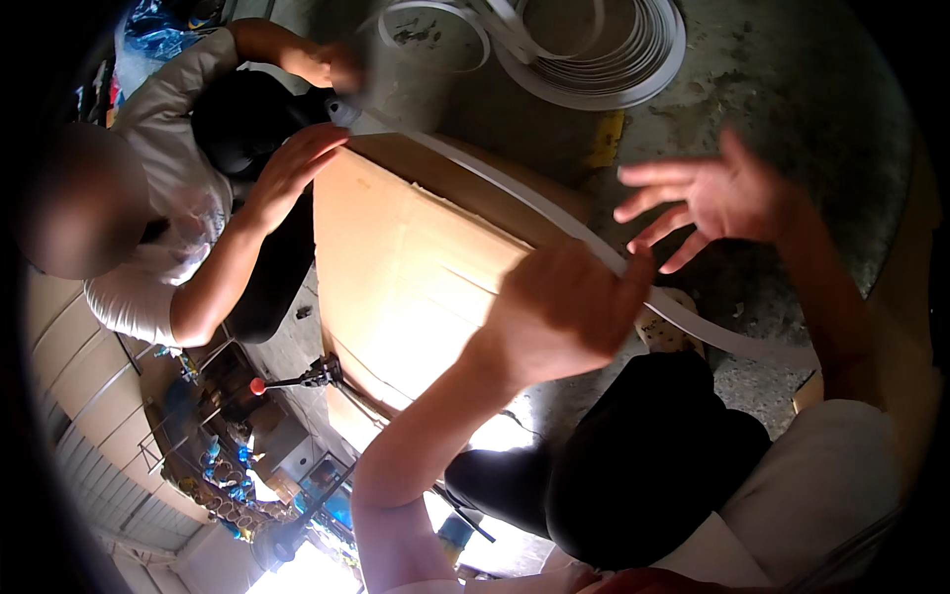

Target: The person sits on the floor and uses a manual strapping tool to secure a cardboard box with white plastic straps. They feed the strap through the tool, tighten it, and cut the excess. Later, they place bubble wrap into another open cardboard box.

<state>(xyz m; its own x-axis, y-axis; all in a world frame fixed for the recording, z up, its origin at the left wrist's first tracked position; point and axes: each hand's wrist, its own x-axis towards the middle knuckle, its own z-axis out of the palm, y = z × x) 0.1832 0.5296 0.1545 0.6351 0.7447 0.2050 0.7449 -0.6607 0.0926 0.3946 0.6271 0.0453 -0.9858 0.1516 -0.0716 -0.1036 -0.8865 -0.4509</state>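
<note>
A white strip [500, 181] is being held diagonally from upper centre to right of the frame, clamped in the left hand [559, 312] near centre; the right hand [727, 201], upper right, is being held with fingers spread apart.

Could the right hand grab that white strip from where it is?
Probably yes: the right hand is open and looks empty, close to the strip. The left hand seems to grip one stretch, but others look free.
</note>
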